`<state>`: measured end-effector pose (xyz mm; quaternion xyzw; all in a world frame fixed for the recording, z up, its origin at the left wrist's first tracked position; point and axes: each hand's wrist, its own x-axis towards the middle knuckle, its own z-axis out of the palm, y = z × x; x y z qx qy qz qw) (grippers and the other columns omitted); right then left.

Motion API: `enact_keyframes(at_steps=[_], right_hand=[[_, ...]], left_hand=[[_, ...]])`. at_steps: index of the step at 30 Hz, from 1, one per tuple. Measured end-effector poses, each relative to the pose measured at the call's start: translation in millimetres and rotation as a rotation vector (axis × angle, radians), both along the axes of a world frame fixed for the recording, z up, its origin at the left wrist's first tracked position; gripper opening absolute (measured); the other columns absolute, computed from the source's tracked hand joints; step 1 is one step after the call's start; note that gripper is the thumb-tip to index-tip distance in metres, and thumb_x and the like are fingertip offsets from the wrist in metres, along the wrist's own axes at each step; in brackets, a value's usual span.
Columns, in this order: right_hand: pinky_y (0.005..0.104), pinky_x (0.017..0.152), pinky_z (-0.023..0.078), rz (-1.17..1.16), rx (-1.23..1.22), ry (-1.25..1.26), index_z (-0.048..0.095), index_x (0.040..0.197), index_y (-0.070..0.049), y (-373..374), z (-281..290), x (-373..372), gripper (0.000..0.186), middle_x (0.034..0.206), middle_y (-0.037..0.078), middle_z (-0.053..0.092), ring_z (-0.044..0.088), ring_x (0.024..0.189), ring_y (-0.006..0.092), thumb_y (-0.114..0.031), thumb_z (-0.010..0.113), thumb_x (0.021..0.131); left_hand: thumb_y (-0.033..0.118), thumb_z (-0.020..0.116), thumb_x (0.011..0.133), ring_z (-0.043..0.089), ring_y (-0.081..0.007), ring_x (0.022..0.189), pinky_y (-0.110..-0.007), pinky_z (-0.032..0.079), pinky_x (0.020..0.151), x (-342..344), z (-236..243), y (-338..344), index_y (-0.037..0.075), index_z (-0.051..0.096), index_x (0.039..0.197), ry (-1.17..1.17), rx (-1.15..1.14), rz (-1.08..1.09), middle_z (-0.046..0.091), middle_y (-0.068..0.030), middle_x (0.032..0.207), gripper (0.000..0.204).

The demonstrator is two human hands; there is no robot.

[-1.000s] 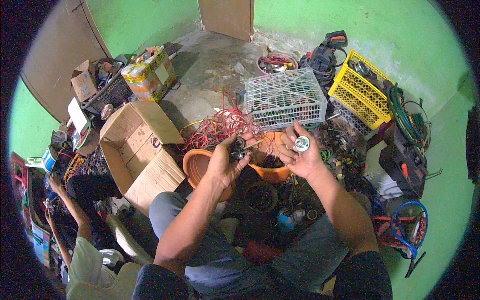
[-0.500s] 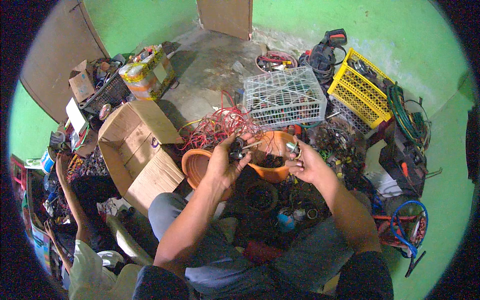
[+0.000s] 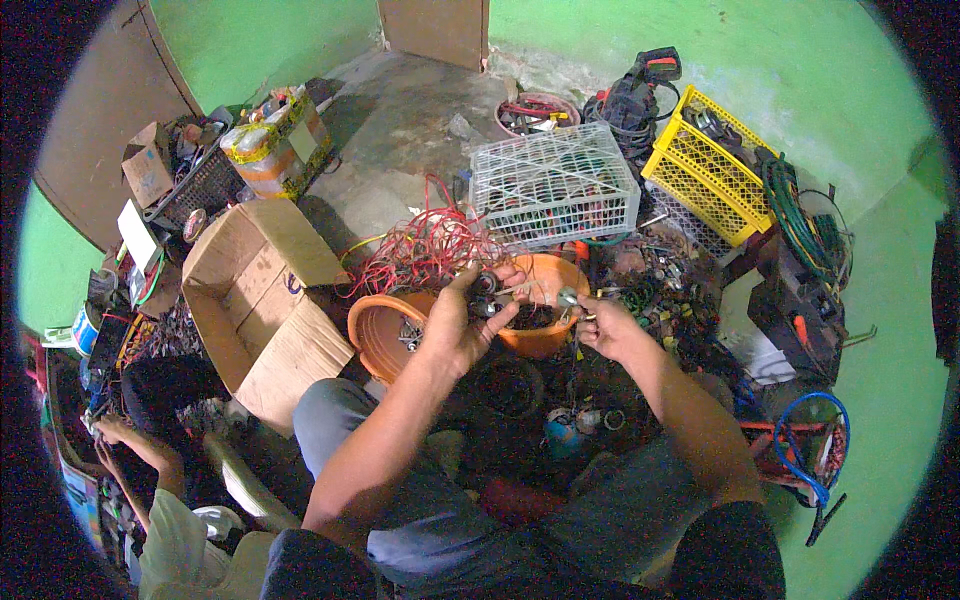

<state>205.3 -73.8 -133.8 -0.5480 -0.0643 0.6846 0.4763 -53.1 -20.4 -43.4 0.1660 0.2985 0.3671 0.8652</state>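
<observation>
My left hand is closed around several small dark round parts, with a thin pale stick-like piece poking out by the fingers. To its right, my right hand pinches a small shiny metal part, whose exact kind I cannot make out. Both hands are raised over an orange pot with dark material in it. A second orange pot stands left of my left wrist, with small metal pieces inside.
A tangle of red wire lies behind the pots. Around it stand an open cardboard box, a white plastic crate and a yellow crate. Loose scrap covers the floor at right. A co-worker's arm reaches into clutter at lower left.
My right hand has come slightly left with its metal part, nearer my left hand. More of the left pot's inside shows. The co-worker's arm has moved down and back.
</observation>
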Motion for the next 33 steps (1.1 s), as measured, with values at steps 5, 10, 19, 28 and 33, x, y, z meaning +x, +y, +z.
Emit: enact_keyframes(at_steps=[5, 10, 19, 28, 33], right_hand=[[0.0240, 0.046, 0.032, -0.006, -0.015, -0.040, 0.055, 0.093, -0.007, 10.1, -19.5, -15.5, 0.014, 0.073, 0.000, 0.051, 0.038, 0.051, 0.0084, -0.019, 0.054, 0.100], [0.0250, 0.050, 0.036, 0.007, -0.027, -0.048, 0.058, 0.099, -0.007, 15.9, -2.5, -38.6, 0.015, 0.074, 0.001, 0.051, 0.042, 0.056, 0.0109, -0.019, 0.048, 0.102], [0.0222, 0.051, 0.037, -0.217, 0.522, -0.275, 0.063, 0.099, -0.011, 15.0, 52.5, -38.2, 0.018, 0.086, -0.002, 0.065, 0.054, 0.066, 0.0058, -0.027, 0.056, 0.098], [0.0361, 0.074, 0.054, 0.248, 1.081, -1.480, 0.066, 0.110, -0.003, -8.3, 114.9, -72.7, 0.024, 0.096, 0.014, 0.071, 0.070, 0.083, 0.0227, -0.008, 0.069, 0.087], [0.0386, 0.070, 0.056, 0.400, 1.013, -1.446, 0.067, 0.112, -0.005, -5.9, 113.4, -73.9, 0.028, 0.091, 0.013, 0.072, 0.071, 0.077, 0.0274, -0.014, 0.072, 0.086]], left_hand=[[0.032, 0.036, 0.106, 0.067, -0.0282, 0.100, -0.032, 0.062, 0.082, 10.1, 1.6, -3.1, -0.002, 0.055, 0.117, -0.023, 0.044, -0.014, 0.064, -0.0163, 0.115, 0.041], [0.031, 0.030, 0.107, 0.062, -0.0376, 0.111, -0.041, 0.058, 0.094, 10.9, 0.2, -4.4, -0.005, 0.051, 0.123, -0.097, 0.084, -0.007, 0.058, -0.0210, 0.124, 0.045], [0.028, 0.035, 0.103, 0.061, -0.0388, 0.112, -0.048, 0.055, 0.098, 8.4, 1.2, -7.5, -0.007, 0.051, 0.121, -0.227, 0.028, -0.037, 0.059, -0.0216, 0.123, 0.042], [0.026, 0.038, 0.103, 0.063, -0.0279, 0.105, -0.045, 0.056, 0.094, 20.4, -7.7, -12.5, 0.001, 0.051, 0.123, -0.090, 0.123, -0.079, 0.061, -0.0132, 0.116, 0.034], [0.030, 0.036, 0.105, 0.061, -0.0255, 0.105, -0.045, 0.055, 0.095, 24.5, -15.0, -13.7, 0.002, 0.050, 0.125, -0.090, 0.106, -0.104, 0.060, -0.0114, 0.117, 0.037]])
